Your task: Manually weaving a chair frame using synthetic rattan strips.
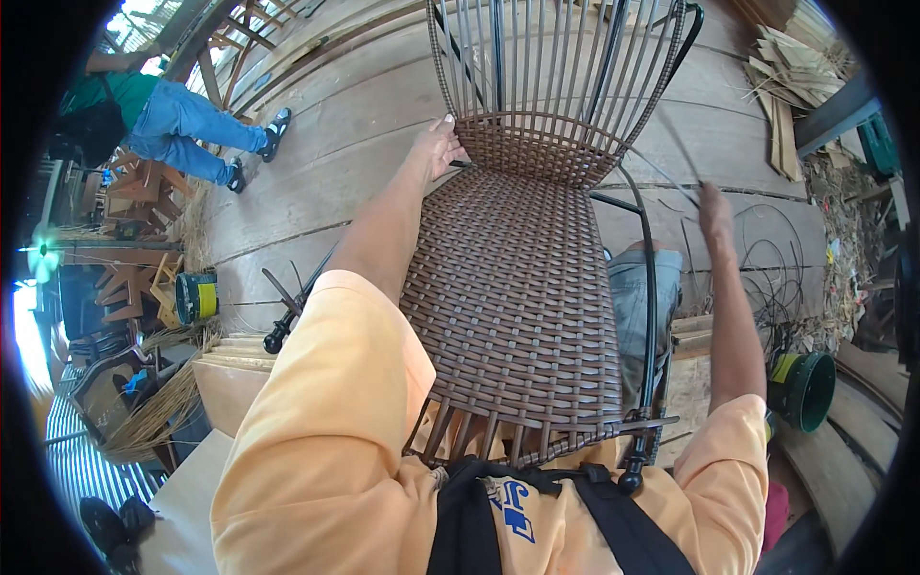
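A brown wicker chair [508, 297] lies before me, its seat woven and its near edge against my body. Its back has long upright ribs, with a woven band [537, 144] across their lower part. My left hand [439, 146] is closed on the left edge of that band, some fingers hidden behind it. Out to the right, my right hand [714, 216] is closed on a thin weaving strand [663, 174]. The strand runs from the band's right edge to my fingers and is blurred near them.
Loose strands [767, 254] coil on the board floor at right, near a dark green bucket [805, 391]. Wood offcuts [800, 72] are heaped at far right. A person in jeans [187, 129] stands at far left, above another bucket [196, 298] and a bundle of cane [163, 412].
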A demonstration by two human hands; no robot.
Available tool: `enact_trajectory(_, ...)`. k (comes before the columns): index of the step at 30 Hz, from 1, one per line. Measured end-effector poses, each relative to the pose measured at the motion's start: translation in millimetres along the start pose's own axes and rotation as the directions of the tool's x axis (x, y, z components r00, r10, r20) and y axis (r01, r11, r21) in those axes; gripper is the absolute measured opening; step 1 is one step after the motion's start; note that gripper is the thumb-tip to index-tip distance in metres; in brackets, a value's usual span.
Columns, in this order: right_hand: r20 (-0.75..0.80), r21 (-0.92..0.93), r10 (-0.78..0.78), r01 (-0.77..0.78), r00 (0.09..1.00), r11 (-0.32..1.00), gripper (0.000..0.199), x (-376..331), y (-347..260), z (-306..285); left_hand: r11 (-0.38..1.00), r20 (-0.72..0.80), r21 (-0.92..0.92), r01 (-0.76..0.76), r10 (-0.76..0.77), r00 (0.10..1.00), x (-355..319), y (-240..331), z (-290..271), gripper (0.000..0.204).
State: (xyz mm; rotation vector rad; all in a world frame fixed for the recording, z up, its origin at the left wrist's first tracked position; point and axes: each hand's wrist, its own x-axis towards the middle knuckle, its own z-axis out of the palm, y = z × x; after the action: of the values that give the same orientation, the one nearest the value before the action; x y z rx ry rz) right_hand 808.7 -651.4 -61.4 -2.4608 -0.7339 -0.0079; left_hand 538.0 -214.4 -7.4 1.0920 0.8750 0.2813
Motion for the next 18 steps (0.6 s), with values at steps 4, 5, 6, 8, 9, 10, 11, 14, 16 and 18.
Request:
enact_trajectory(4, 0.13, -0.565, 0.38, -0.247, 0.916, 0.787, 0.025, 6, 16, -40, 1.0, 0.017, 0.0, 0.031, -0.031, 0.999, -2, 0, -14, 0.041)
enact_trajectory(5, -0.003, -0.483, 0.26, -0.229, 0.966, 0.845, 0.023, 9, -3, -40, 0.997, -0.061, 0.015, 0.072, -0.071, 0.996, -7, 1, -6, 0.045)
enact_trajectory(6, -0.16, -0.582, -0.424, 0.262, 0.892, 0.77, 0.022, 24, 41, -26, 0.997, 0.013, 0.004, 0.071, -0.071, 0.997, -4, 3, 8, 0.037)
enact_trajectory(8, -0.038, -0.043, -0.018, 0.016, 0.999, 0.999, 0.041, 32, -87, -9, 0.997, -0.008, -0.003, 0.08, -0.08, 0.997, -12, 7, -13, 0.031)
enact_trajectory(9, 0.062, -0.053, -0.038, 0.041, 0.997, 0.998, 0.044, 32, -116, -2, 0.997, 0.0, 0.004, 0.077, -0.077, 0.997, -13, 8, -8, 0.031)
enact_trajectory(10, 0.164, -0.064, -0.055, 0.066, 0.985, 0.996, 0.048, 34, -132, 1, 0.997, 0.02, -0.005, 0.082, -0.082, 0.996, -15, 6, -1, 0.036)
enact_trajectory(11, 0.2, -0.06, -0.045, 0.058, 0.979, 0.997, 0.048, 34, -145, 7, 0.996, 0.032, -0.012, 0.086, -0.086, 0.996, -17, 7, 1, 0.042)
enact_trajectory(14, 0.29, -0.112, -0.129, 0.167, 0.948, 0.979, 0.045, 40, -131, 27, 0.998, 0.043, 0.008, 0.065, -0.066, 0.997, -11, 7, 8, 0.045)
enact_trajectory(16, 0.257, 0.075, -0.108, 0.091, 0.96, 0.993, 0.046, 29, -143, 24, 0.998, 0.019, 0.037, 0.045, -0.046, 0.999, -9, 5, 0, 0.048)
enact_trajectory(18, 0.238, 0.165, -0.093, 0.054, 0.967, 0.985, 0.052, 20, -151, 15, 0.998, -0.01, 0.052, 0.042, -0.042, 0.999, -8, 4, -1, 0.05)
